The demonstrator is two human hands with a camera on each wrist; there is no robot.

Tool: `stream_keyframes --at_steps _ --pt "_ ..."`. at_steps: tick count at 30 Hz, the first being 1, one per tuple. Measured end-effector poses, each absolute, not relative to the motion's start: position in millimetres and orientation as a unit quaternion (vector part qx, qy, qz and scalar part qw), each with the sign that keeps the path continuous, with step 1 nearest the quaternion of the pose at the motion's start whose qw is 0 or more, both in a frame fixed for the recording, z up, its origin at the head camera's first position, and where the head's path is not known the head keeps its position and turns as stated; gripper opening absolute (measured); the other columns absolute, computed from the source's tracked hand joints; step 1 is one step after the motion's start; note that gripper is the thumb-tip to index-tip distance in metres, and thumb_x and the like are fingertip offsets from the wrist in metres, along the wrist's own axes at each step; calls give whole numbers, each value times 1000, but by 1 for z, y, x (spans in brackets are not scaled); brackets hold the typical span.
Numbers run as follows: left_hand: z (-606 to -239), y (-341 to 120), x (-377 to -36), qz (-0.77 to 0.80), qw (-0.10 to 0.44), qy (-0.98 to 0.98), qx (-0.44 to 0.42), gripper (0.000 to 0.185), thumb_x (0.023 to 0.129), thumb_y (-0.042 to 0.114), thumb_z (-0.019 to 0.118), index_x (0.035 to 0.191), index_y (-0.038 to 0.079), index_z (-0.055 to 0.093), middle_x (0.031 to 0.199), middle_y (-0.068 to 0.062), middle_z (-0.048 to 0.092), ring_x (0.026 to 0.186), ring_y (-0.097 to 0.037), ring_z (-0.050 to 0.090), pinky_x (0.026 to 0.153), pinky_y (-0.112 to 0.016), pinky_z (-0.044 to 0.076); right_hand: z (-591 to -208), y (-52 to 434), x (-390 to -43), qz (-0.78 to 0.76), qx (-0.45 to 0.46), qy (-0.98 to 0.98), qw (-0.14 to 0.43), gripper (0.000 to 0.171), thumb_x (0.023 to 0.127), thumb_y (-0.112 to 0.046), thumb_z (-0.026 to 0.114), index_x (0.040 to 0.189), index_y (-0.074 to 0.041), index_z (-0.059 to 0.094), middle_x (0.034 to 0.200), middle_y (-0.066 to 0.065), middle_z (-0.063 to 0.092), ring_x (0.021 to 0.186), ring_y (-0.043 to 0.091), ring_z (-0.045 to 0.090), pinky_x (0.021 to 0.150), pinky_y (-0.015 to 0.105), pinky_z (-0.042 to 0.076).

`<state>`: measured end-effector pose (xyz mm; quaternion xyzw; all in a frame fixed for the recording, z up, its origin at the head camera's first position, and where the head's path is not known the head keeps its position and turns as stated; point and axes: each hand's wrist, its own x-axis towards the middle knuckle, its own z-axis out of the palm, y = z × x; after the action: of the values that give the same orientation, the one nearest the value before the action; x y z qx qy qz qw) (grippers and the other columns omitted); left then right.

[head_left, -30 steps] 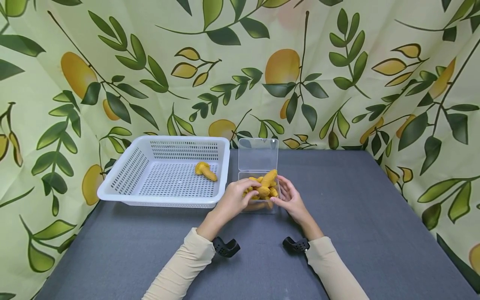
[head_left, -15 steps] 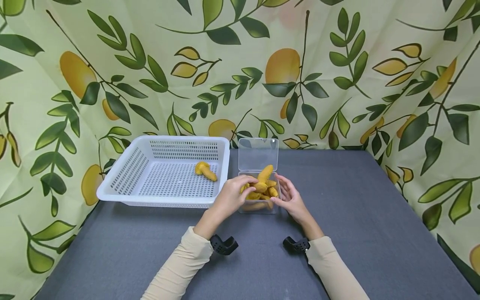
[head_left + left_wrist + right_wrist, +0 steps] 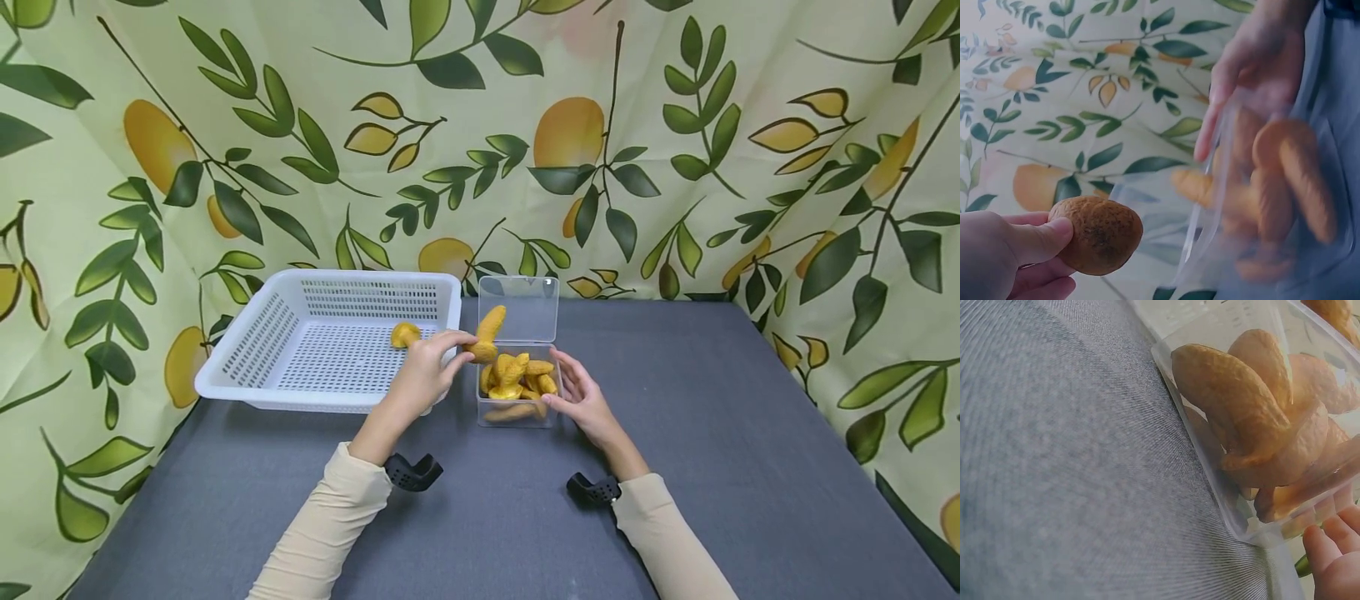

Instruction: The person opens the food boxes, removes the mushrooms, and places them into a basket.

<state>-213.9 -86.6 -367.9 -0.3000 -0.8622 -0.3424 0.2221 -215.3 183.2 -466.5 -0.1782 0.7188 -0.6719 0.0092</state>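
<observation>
In the head view, your left hand [image 3: 423,375] is sitting just left of centre, pinching a yellow pastry piece [image 3: 487,333] between thumb and fingertips; the piece is standing tilted above the gap between the white basket [image 3: 247,354] and the clear box [image 3: 517,408]. Your right hand [image 3: 581,396] is resting against the right side of that box, fingers loosely curved along its wall. More yellow pieces [image 3: 521,379] are lying piled inside the box, whose lid [image 3: 517,308] is standing open behind it. One further piece [image 3: 405,335] is lying in the basket's far right corner, partly hidden by your fingers. Both are sitting on the grey table [image 3: 712,433], with a leaf-and-lemon printed curtain [image 3: 675,150] filling the upper frame.

The left wrist view is giving you what the head view cannot: at lower left, the rounded brown end of the pastry piece [image 3: 1099,234] is being pressed under your thumb [image 3: 1038,240], with the other fingers curled beneath it. At right, blurred, the clear box [image 3: 1210,212] and its pieces are showing, with your right hand [image 3: 1254,69] above them.

The right wrist view is looking along the grey table [image 3: 1054,456] at the clear box [image 3: 1210,481] from low down. The yellow pieces [image 3: 1235,403] are showing pressed against its transparent wall, overlapping one another. Only your fingertips [image 3: 1329,544] are appearing, at lower right, touching the box's bottom edge; how the rest of that hand is lying cannot be told here.
</observation>
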Motion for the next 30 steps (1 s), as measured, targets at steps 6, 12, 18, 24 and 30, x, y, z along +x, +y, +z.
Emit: stream_keyframes --at_steps 6,12,18,24,30 --pt "-365 -107 -213 -328 235 -871 -282 22 84 8 71 106 2 71 106 -13 74 101 -27 70 90 -38 58 -464 186 -215 -657 -172 734 12 76 86 -1 67 149 1 25 160 23 18 149 41 17 119 43 21" --pt "-368 -127 -211 -351 218 -876 -249 24 84 8 72 107 2 71 106 -14 74 98 -27 70 88 -39 58 -459 190 -216 -640 -175 748 22 73 86 1 65 148 2 26 159 26 20 147 45 19 118 54 21" --pt "-369 -144 -209 -377 218 -872 -225 27 81 4 74 107 0 71 106 -16 73 99 -29 70 90 -42 57 -454 192 -220 -638 -196 743 40 75 86 -3 67 149 0 26 159 25 20 148 45 16 117 59 22" --pt "-370 -158 -207 -380 232 -869 -215 26 80 0 74 106 -2 70 105 -19 73 95 -30 71 85 -42 59 -459 195 -226 -651 -213 726 59 75 85 -5 70 145 4 27 155 30 23 146 39 25 111 18 38" --pt "-374 -166 -207 -389 222 -871 -203 27 80 -1 73 107 -3 70 107 -20 73 97 -32 71 85 -43 59 -463 197 -229 -663 -227 713 41 72 82 -6 73 138 8 32 141 3 48 129 -3 45 101 7 42"
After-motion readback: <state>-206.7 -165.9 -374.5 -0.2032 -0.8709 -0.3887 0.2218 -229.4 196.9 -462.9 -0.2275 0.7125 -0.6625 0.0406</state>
